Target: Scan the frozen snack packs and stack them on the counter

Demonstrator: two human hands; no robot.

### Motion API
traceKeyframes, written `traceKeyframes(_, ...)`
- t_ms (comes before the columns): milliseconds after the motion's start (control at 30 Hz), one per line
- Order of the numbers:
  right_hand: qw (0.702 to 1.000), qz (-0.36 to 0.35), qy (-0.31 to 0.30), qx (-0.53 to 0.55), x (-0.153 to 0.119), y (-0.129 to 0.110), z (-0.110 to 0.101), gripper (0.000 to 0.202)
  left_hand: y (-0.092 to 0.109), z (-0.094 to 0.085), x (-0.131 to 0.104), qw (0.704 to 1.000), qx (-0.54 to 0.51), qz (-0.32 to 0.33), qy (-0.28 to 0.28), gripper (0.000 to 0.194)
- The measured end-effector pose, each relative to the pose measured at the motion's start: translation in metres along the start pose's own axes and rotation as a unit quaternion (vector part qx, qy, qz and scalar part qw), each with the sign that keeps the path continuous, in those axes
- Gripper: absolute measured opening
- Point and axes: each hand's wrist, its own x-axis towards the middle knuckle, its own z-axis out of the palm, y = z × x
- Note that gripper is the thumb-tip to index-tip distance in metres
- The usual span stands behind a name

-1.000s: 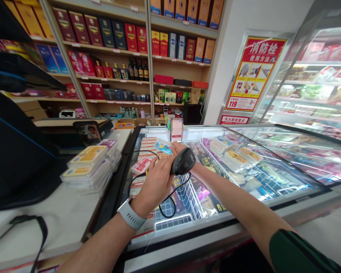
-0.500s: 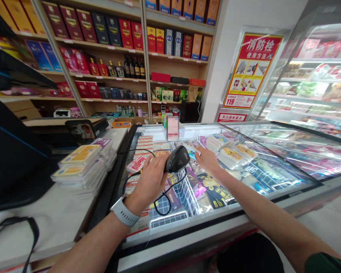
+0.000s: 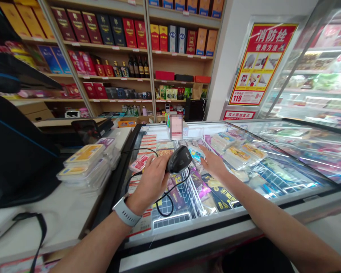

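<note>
The left hand is clamped around the handle of a black barcode scanner, which is held above the left part of the glass-topped chest freezer. The scanner head is directed toward the right side of the freezer. A black cable hangs in a loop below the scanner, over the same part of the freezer. A watch with a grey strap is fitted to the left wrist. The right hand is apart from the left and extends over the middle of the freezer, with thumb and fingers spread at the edge of a blue-and-white packet; whether they grip it cannot be told. The packet is located at the middle of the freezer, just beside the scanner head. White wire basketwork is visible inside the freezer. An upright pink-and-white screen, its content blurred, is positioned at the freezer's rear edge. A counter adjoins the freezer on the left and carries a stack of clear plastic tubs. Behind the freezer stands a shelving unit with boxes and bottles; a red-and-yellow fire hydrant sign is mounted behind it, to the right.
</note>
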Motion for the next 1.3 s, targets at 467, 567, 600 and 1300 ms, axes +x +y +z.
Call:
traceKeyframes(467, 0.989, -0.022, 0.051, 0.134, 0.002, 0.013, 0.002, 0.053, 0.000, 0.001, -0.001, 1.000, -0.005, 0.000, -0.003, 0.056)
traceKeyframes(567, 0.985, -0.021, 0.071, 0.157, 0.003, 0.014, 0.000, 0.039, 0.000, 0.000, -0.001, 1.000, -0.006, -0.002, -0.004, 0.056)
traceKeyframes(600, 0.983, -0.022, 0.075, 0.164, 0.003, 0.014, 0.000, 0.036, 0.000, 0.000, -0.001, 1.000, -0.006, -0.003, -0.005, 0.056)
traceKeyframes(1300, 0.991, 0.025, 0.021, 0.130, 0.003, 0.020, 0.004, 0.038, -0.003, 0.001, -0.001, 1.000, -0.003, 0.010, 0.004, 0.058)
